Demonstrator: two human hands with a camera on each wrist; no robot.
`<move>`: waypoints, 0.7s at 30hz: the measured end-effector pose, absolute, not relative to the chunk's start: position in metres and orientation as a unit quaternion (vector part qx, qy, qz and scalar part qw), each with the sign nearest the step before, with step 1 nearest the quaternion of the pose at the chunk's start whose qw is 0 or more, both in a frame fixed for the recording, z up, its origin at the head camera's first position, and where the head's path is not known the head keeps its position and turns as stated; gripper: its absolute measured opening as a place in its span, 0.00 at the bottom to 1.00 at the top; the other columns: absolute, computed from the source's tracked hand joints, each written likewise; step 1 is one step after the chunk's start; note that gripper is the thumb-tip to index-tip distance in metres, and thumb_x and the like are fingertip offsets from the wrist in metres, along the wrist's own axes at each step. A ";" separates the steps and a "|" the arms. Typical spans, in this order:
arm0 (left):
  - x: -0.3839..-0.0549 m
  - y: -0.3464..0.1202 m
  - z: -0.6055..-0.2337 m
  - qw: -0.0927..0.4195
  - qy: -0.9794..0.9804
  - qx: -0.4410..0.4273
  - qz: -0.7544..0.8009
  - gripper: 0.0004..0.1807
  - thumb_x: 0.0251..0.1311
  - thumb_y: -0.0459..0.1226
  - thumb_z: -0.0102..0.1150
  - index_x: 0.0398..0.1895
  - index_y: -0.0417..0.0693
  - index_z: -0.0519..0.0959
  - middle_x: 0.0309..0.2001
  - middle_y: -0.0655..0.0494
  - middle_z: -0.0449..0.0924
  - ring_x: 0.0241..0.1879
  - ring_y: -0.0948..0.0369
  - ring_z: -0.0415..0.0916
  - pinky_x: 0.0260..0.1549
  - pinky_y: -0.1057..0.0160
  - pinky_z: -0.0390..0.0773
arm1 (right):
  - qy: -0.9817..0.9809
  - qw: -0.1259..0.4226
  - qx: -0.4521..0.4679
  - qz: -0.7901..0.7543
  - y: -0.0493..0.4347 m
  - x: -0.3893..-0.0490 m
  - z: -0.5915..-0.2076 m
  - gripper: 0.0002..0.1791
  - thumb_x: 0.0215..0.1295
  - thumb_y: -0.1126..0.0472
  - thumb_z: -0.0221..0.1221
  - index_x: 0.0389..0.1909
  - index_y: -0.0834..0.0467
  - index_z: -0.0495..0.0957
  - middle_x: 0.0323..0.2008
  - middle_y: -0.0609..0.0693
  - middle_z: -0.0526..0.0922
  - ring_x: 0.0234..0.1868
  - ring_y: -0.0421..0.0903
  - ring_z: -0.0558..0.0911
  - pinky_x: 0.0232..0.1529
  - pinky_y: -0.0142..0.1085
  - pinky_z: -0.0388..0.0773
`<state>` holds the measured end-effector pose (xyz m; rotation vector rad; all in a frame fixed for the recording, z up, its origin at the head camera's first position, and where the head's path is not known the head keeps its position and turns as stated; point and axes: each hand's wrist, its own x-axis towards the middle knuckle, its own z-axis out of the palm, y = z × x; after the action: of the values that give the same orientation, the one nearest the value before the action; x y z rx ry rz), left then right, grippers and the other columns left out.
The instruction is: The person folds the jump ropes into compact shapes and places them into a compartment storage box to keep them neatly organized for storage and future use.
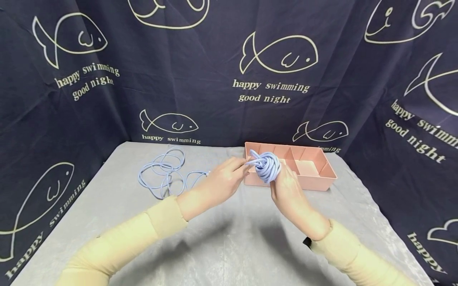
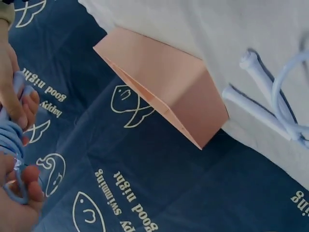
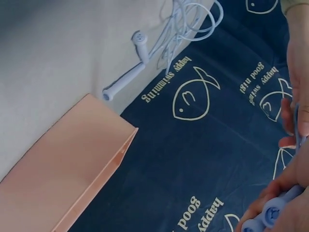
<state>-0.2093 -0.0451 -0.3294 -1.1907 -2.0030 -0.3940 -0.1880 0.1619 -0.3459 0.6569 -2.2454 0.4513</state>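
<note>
A light blue jump rope [image 1: 268,167] is wound into a thick bundle above the table. My right hand [image 1: 289,190] grips it from the right and below. Two handles [image 3: 273,212] of this rope stick out of that hand side by side in the right wrist view. On the bundle's left, my left hand [image 1: 225,178] pinches a strand of the rope with thumb and fingers. In the left wrist view, the left hand [image 2: 17,203] is partly cut off at the frame edge, close to the wound rope [image 2: 9,137].
A pink divided box [image 1: 307,182] stands behind the hands at the table's back right. Left of it lies a second light blue jump rope [image 1: 157,163] in loose loops, its handles [image 3: 123,83] on the grey tabletop [image 1: 229,254]. A dark fish-print curtain [image 1: 222,79] surrounds the table.
</note>
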 end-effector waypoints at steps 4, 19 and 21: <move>-0.203 -0.048 -0.329 0.447 -0.745 -0.471 -0.152 0.12 0.57 0.33 0.62 0.44 0.42 0.81 0.40 0.52 0.80 0.39 0.60 0.79 0.40 0.70 0.78 | -0.886 0.363 0.236 0.166 0.162 -0.188 -0.344 0.17 0.54 0.76 0.55 0.46 0.70 0.66 0.36 0.62 0.76 0.34 0.58 0.75 0.28 0.45 0.65; -0.195 -0.048 -0.328 0.407 -0.758 -0.507 -0.051 0.18 0.54 0.26 0.58 0.50 0.40 0.78 0.37 0.56 0.79 0.37 0.60 0.71 0.36 0.69 0.73 | -0.916 0.317 0.214 0.119 0.165 -0.188 -0.345 0.12 0.55 0.75 0.53 0.41 0.69 0.68 0.30 0.61 0.77 0.32 0.60 0.78 0.27 0.50 0.72; -0.195 -0.049 -0.327 0.432 -0.741 -0.510 -0.064 0.14 0.54 0.26 0.58 0.45 0.39 0.79 0.34 0.56 0.80 0.34 0.61 0.71 0.34 0.71 0.73 | -0.919 0.320 0.205 0.107 0.164 -0.187 -0.346 0.11 0.55 0.75 0.53 0.40 0.68 0.69 0.31 0.60 0.77 0.32 0.59 0.78 0.26 0.49 0.71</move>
<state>-0.1947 -0.0487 -0.3275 -1.2717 -1.8472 -0.1598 -0.1865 0.1637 -0.3458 0.5400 -2.4153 0.2807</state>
